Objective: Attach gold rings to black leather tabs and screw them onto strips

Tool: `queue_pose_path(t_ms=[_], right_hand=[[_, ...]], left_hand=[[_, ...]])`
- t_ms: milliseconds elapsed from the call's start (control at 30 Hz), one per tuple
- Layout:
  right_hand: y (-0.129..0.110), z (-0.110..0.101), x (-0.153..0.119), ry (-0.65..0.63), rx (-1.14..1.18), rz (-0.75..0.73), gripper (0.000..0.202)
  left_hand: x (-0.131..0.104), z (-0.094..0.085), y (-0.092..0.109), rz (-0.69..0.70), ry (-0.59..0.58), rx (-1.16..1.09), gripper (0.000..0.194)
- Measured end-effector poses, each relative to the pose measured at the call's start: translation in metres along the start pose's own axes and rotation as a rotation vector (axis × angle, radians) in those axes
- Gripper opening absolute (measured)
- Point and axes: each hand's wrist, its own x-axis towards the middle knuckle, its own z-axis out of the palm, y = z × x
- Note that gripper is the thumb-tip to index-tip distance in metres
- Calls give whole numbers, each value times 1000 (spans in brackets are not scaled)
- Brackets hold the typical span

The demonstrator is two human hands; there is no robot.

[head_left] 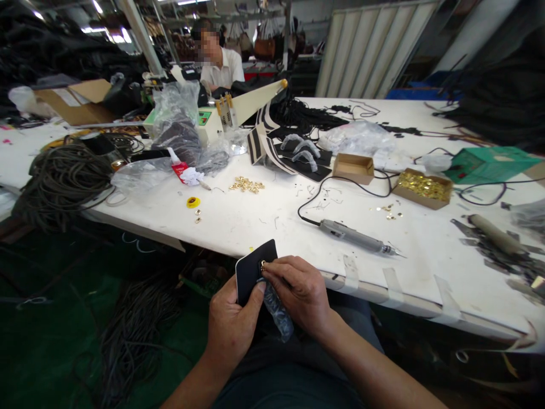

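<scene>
My left hand (233,318) is closed on a black panel (251,270) with a pale edge, its thumb pressing on the face. A plastic-wrapped strap (279,312) hangs from the panel between my hands. My right hand (302,287) pinches a small gold metal piece (263,265) against the panel. Beyond my hands, a grey electric screwdriver (353,236) lies on the white table (238,227). Small gold parts (247,185) are heaped farther back, near a yellow ring-shaped container (193,203).
At the right are a cardboard box of gold parts (426,187), an open cardboard box (353,168) and a green box (481,165). A black cable runs from the screwdriver. Coiled dark cords (63,176) lie left. Across the table sits a person (225,71).
</scene>
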Motion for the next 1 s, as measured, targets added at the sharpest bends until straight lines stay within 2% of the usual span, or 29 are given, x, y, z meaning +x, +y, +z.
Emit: queue_pose_path(t_ms=[100, 167, 300, 400, 567, 633, 700, 833, 900, 1000], right_hand=[[-4, 1, 0, 76, 30, 54, 6], [-7, -1, 1, 83, 28, 47, 6], [-12, -4, 1, 59, 10, 20, 16], [-14, -7, 1, 53, 19, 36, 22], [-18, -14, 4, -49, 92, 85, 58], [-21, -15, 7, -75, 125, 155, 57], [-25, -17, 9, -90, 175, 263, 44], [-28, -21, 13, -77, 306, 461, 17], [-24, -25, 14, -92, 368, 533, 15], [-16, -32, 14, -159, 539, 675, 25]], left_hand=[[0, 3, 2, 40, 37, 13, 32], [0, 5, 3, 52, 49, 5, 33], [-4, 6, -1, 96, 50, 1, 30], [-5, 6, -5, 189, 16, 35, 29], [-6, 7, -10, 382, -60, 162, 51], [-7, 9, -9, 438, -67, 220, 67], [-9, 13, -7, 481, -47, 277, 80], [-12, 18, -5, 547, -15, 360, 89], [-10, 15, -4, 549, -51, 329, 86], [2, 8, -2, 516, -81, 217, 57]])
